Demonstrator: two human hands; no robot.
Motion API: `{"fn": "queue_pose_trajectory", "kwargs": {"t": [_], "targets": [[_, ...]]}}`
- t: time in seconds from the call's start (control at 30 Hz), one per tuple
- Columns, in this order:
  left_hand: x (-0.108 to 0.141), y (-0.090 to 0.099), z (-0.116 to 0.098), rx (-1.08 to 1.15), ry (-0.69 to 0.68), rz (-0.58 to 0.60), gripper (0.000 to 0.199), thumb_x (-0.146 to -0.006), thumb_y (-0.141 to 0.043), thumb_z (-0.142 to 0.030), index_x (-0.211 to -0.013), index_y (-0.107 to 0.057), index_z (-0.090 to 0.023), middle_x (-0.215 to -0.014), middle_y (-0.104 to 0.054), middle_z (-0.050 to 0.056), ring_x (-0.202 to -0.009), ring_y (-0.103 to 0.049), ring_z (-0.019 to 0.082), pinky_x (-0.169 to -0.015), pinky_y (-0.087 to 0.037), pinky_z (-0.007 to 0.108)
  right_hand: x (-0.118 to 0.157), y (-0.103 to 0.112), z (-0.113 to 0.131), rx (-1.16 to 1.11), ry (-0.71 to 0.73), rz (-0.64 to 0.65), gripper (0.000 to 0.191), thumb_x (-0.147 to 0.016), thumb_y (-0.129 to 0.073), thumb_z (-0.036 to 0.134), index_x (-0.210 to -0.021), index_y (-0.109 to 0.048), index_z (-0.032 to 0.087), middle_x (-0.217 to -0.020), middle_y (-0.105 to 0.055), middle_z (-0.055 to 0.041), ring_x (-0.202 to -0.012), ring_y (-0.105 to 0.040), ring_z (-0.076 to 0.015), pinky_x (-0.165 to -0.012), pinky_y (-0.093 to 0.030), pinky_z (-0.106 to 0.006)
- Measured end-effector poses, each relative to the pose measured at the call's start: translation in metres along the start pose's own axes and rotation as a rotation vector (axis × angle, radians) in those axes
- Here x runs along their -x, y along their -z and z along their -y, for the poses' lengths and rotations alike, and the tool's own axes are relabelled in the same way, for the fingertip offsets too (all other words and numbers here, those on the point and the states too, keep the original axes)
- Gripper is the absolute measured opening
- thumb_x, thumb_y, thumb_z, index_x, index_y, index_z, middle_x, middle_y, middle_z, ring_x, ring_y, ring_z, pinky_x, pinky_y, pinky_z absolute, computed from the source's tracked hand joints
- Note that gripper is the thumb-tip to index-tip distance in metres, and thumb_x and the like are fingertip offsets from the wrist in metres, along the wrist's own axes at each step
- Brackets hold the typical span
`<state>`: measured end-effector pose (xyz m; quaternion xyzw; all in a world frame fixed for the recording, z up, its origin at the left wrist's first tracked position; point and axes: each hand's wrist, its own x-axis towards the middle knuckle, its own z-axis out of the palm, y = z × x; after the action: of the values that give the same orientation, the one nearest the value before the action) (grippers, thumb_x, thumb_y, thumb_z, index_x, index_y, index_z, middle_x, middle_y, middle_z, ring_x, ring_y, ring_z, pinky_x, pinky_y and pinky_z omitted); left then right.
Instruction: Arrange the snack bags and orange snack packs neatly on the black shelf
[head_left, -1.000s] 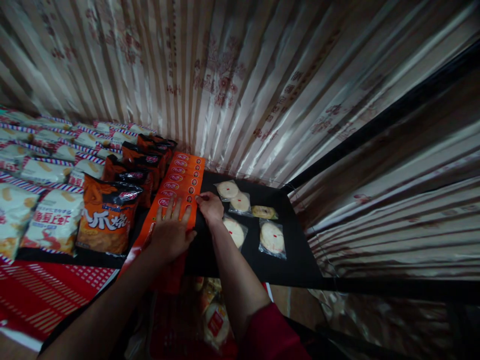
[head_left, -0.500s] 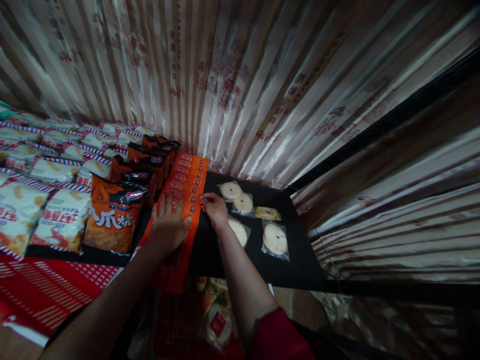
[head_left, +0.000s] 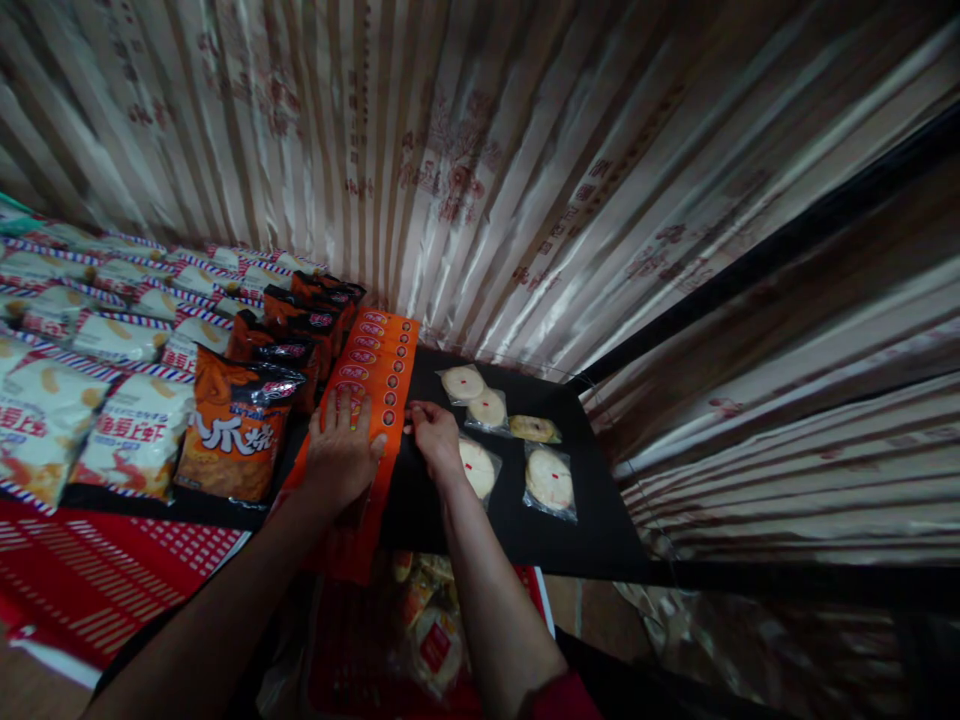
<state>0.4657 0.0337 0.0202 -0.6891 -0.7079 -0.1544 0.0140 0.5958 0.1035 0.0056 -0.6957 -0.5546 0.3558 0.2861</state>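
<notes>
An orange printed strip (head_left: 384,365) with a row of round pictures lies over the black shelf board (head_left: 592,530), its lower end hanging past the front edge. My left hand (head_left: 343,450) rests on it, palm down with fingers spread. Beside the strip's right edge is my right hand (head_left: 435,436), its fingers pinched together; whatever they hold is too small to make out. Round wrapped pastries lie right of that hand: one (head_left: 461,382) at the back, another (head_left: 550,478) farther right. An orange and black snack bag (head_left: 232,430) stands left of my left hand.
Rows of white snack bags (head_left: 139,432) fill the board's left side. A red basket (head_left: 120,580) is below them, and a second red basket (head_left: 352,650) holds wrapped food under the board. Pleated curtain (head_left: 465,150) hangs behind; a dark bar (head_left: 750,260) slants at right.
My right hand has drawn its fingers closer together near the strip's edge. My left hand stays on the strip. The view has shifted slightly.
</notes>
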Motion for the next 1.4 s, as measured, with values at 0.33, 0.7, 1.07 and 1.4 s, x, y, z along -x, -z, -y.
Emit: {"fn": "queue_pose_trajectory", "kwargs": {"t": [0.33,0.7,1.07,1.4], "targets": [[-0.002,-0.005,-0.002,-0.005,0.044,0.036,0.056,-0.086,-0.041,-0.036,-0.136,-0.041,-0.008,-0.144,-0.033,0.022,-0.134,-0.026,0.037,-0.103,-0.026,0.055,0.009,-0.003,-0.001,0.0,0.005,0.019,0.029,-0.084,-0.044,0.028,-0.104,-0.065,0.027,-0.083,-0.072,0.0018,-0.073,-0.066,-0.0123,-0.07,-0.05,-0.024],[-0.002,-0.001,-0.001,-0.015,0.012,0.004,0.056,-0.086,-0.041,-0.037,-0.135,-0.042,-0.008,-0.142,-0.035,0.024,-0.133,-0.029,0.038,-0.103,-0.025,0.054,0.017,-0.003,0.009,0.077,0.084,-0.042,0.035,-0.086,-0.039,0.021,-0.115,-0.06,0.021,-0.113,-0.065,-0.0037,-0.101,-0.061,-0.0139,-0.09,-0.044,-0.023],[-0.013,-0.009,0.001,0.05,-0.003,-0.122,0.05,-0.088,-0.038,-0.033,-0.127,-0.049,-0.005,-0.137,-0.044,0.022,-0.132,-0.032,0.034,-0.103,-0.03,0.048,0.021,-0.009,0.022,0.229,0.153,-0.105,0.043,-0.082,-0.036,0.009,-0.116,-0.061,0.015,-0.115,-0.06,-0.0098,-0.109,-0.053,-0.0192,-0.095,-0.04,-0.028],[-0.02,-0.013,0.0,0.05,-0.016,-0.165,0.05,-0.087,-0.041,-0.034,-0.122,-0.054,-0.001,-0.132,-0.048,0.025,-0.128,-0.038,0.036,-0.103,-0.031,0.049,0.017,-0.008,0.022,0.224,0.142,-0.112,0.044,-0.084,-0.034,0.012,-0.121,-0.057,0.015,-0.117,-0.059,-0.0091,-0.11,-0.051,-0.0178,-0.093,-0.04,-0.026]]}}
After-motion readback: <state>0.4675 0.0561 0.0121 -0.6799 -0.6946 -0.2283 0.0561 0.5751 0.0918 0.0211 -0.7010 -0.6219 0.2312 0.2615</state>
